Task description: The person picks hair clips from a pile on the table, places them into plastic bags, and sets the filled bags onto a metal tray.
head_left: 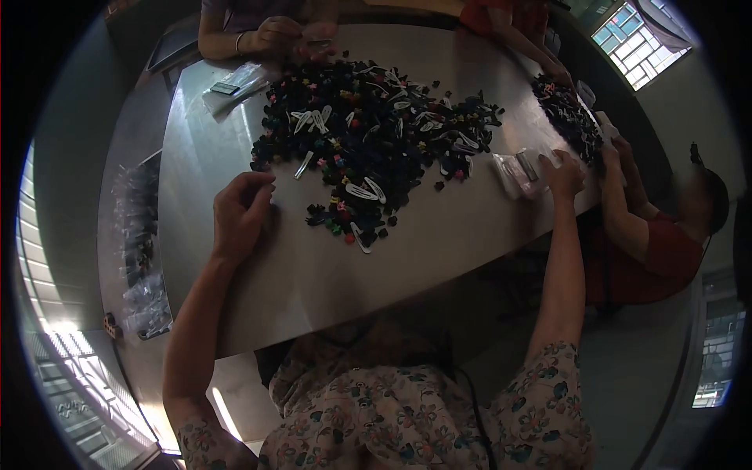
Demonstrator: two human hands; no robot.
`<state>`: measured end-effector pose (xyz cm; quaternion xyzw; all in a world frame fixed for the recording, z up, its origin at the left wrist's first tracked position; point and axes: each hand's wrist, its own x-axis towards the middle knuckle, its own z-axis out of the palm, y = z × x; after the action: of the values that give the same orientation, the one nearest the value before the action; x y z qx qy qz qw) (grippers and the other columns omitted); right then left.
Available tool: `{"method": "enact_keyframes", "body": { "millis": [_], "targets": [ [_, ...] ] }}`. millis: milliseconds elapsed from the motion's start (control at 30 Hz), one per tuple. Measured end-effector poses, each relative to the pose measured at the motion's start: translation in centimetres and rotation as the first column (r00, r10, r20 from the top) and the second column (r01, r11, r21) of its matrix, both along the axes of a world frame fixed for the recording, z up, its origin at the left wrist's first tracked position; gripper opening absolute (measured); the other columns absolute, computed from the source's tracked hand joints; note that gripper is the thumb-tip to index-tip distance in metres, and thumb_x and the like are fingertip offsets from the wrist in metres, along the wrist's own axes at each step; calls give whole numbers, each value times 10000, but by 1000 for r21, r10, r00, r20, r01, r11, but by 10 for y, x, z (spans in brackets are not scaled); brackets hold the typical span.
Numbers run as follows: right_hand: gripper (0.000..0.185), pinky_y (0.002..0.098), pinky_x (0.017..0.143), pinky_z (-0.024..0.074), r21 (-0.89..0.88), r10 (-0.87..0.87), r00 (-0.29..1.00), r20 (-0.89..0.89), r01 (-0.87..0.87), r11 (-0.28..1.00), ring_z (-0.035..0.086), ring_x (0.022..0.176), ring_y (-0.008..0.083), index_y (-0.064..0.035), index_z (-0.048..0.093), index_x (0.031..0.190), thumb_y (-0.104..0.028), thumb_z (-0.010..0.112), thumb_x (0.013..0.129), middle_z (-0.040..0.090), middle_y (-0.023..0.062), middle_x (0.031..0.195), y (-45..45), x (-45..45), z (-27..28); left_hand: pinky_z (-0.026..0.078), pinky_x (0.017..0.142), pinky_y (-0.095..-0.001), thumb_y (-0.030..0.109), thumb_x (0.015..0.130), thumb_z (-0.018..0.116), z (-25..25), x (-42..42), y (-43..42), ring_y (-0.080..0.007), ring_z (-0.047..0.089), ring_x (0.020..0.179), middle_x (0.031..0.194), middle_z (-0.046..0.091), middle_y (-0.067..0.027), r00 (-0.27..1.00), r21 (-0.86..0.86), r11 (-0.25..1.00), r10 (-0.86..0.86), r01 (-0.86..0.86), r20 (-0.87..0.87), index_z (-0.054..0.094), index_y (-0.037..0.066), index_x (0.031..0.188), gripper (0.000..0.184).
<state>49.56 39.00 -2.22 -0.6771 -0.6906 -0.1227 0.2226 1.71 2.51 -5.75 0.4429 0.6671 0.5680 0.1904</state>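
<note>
My left hand [241, 215] rests at the left of the table, its fingers curled and pressed together; whatever it may hold is too small to make out. Beside its fingertips lies the edge of a big pile of small dark and coloured hair clips [368, 133], with a silver clip [303, 165] just outside the pile. My right hand [564, 174] is at the right, fingers apart, touching or just beside clear plastic bags [520, 174] with a dark-and-white label. White snap clips [366, 190] lie on the pile's near part.
Across the metal table [329, 270], a co-worker's hands [280, 35] are near a plastic bag [229, 88]. At the right, co-workers in red [666, 247] reach toward a second dark pile [565, 117]. A tray of bagged items [145, 251] stands at the left.
</note>
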Motion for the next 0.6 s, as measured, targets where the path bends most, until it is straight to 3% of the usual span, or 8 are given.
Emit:
{"method": "enact_keyframes", "body": {
  "millis": [133,200,233,300,433,500,533,600],
  "targets": [
    [369,508,910,468,83,48,998,-42,-44,996,590,1110,341,-250,721,1125,-386,768,785,672,60,1148,10,11,-11,485,710,-211,64,922,649,1,-1,-1,-47,599,775,851,688,-9,999,-30,999,-12,13,34,689,3,1056,153],
    [264,455,883,489,280,200,979,-33,-183,942,631,1024,301,-230,744,1066,-336,744,824,691,54,1072,12,12,-10,491,726,-214,63,922,649,0,-2,-1,-52,608,794,870,693,-15,1000,-17,1000,-18,18,26,688,2,1060,156],
    [264,455,883,489,279,201,979,-31,-184,943,631,1024,301,-230,744,1066,-336,744,824,691,54,1072,9,9,-10,497,741,-218,63,922,648,0,-2,-1,-57,618,814,888,698,-20,1000,-3,1000,-22,23,15,687,1,1063,159],
    [225,424,872,498,450,229,973,17,-212,868,651,969,290,-175,754,1033,-292,737,842,701,66,1052,4,6,-7,502,760,-223,61,921,648,1,-1,-1,-63,624,829,904,701,-26,1000,5,1000,-24,24,20,686,-1,1065,162],
    [230,412,873,495,528,374,927,-42,-297,796,655,1004,278,-116,747,1046,-253,728,862,706,79,1080,2,-9,11,510,791,-234,71,924,645,4,-2,-1,-81,636,878,949,701,-42,998,-8,1000,-27,28,56,682,-6,1078,176],
    [251,374,887,485,555,574,771,-277,-360,750,660,1025,233,-78,730,1086,-233,719,889,717,71,1081,-2,-30,20,511,806,-241,82,927,644,9,-3,2,-90,637,906,975,698,-47,997,-5,999,-45,45,69,672,-5,1104,200],
    [251,374,887,485,556,580,766,-278,-364,747,660,1025,233,-78,730,1086,-233,719,889,717,71,1081,-13,-49,28,513,820,-248,94,930,643,13,-2,3,-98,638,934,1001,696,-52,994,-7,998,-64,65,84,663,-3,1130,224],
    [301,328,911,474,486,598,616,-512,-366,793,656,1031,178,-62,702,1151,-210,732,890,725,62,1069,-56,-107,47,513,836,-258,110,930,649,23,2,4,-106,637,957,1022,692,-56,988,1,995,-101,102,119,651,0,1159,254]
  ]
}}
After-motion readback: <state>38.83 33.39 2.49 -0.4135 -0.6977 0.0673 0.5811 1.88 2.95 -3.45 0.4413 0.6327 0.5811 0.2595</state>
